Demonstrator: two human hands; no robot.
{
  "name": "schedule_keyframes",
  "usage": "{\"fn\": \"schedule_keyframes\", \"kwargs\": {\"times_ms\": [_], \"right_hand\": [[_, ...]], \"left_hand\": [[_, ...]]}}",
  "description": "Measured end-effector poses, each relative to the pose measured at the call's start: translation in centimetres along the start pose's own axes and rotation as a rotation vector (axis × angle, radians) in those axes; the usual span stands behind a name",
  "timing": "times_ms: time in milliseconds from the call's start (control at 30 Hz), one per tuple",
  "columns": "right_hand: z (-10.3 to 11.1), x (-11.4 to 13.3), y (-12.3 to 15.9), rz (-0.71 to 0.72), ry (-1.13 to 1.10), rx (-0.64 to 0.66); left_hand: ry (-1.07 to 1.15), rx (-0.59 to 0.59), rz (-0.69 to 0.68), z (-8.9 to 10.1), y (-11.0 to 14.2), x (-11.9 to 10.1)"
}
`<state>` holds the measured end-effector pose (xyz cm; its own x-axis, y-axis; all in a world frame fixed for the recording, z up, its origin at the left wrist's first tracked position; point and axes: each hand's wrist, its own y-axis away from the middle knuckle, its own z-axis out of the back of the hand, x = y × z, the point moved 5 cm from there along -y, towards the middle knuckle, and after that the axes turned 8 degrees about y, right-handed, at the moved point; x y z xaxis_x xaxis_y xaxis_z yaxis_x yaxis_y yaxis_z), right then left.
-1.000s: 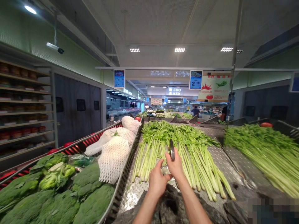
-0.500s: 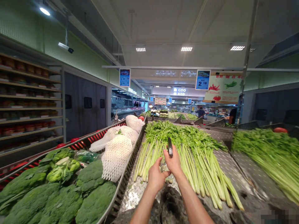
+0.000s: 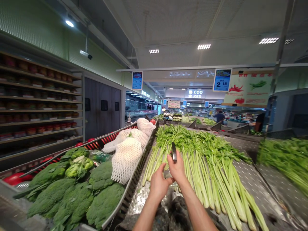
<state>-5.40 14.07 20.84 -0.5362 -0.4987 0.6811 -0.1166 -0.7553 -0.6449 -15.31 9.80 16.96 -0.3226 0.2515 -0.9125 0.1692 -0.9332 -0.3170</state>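
Note:
My right hand [image 3: 176,168] is closed around a slim dark tool [image 3: 174,152] that points up and looks like a knife; its exact kind is not plain. Close beside it on the left, my left hand [image 3: 159,183] is curved, with thumb and fingers apart and nothing visible in it. Its thumb reaches close to the right hand, and I cannot tell whether they touch. Both hands are over the near left side of a row of celery [image 3: 202,166], leafy tops away from me, stalk ends toward me, on a patterned metal display surface [image 3: 243,175].
To the left, a black slatted crate [image 3: 131,189] holds broccoli [image 3: 106,202] and pale vegetables in white foam nets [image 3: 127,157]. A mirror panel [image 3: 286,160] at the right reflects greens. Price signs [image 3: 221,80] hang overhead. Farther back is a person [image 3: 218,117].
The view has turned slightly left, so the scene has shifted right and more of the crate's left end shows. My hands keep nearly the same pose, the dark tool still in the right.

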Motion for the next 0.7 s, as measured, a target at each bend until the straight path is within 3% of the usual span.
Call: {"fn": "schedule_keyframes", "kwargs": {"times_ms": [200,367,567,700], "right_hand": [[-0.2,0.3,0.3,-0.008,-0.019,0.003],[-0.5,0.6,0.8,-0.015,-0.075,0.020],[-1.1,1.2,1.6,-0.080,-0.231,0.192],[-1.0,1.2,2.2,-0.093,-0.423,0.344]], "left_hand": [[0.008,-0.010,-0.011,0.2,0.0,0.3],[0.115,-0.014,-0.113,-0.1,-0.4,-0.5],[0.174,-0.092,-0.101,-0.1,-1.1,-0.8],[0.249,-0.073,-0.081,-0.2,-1.5,-1.3]]}}
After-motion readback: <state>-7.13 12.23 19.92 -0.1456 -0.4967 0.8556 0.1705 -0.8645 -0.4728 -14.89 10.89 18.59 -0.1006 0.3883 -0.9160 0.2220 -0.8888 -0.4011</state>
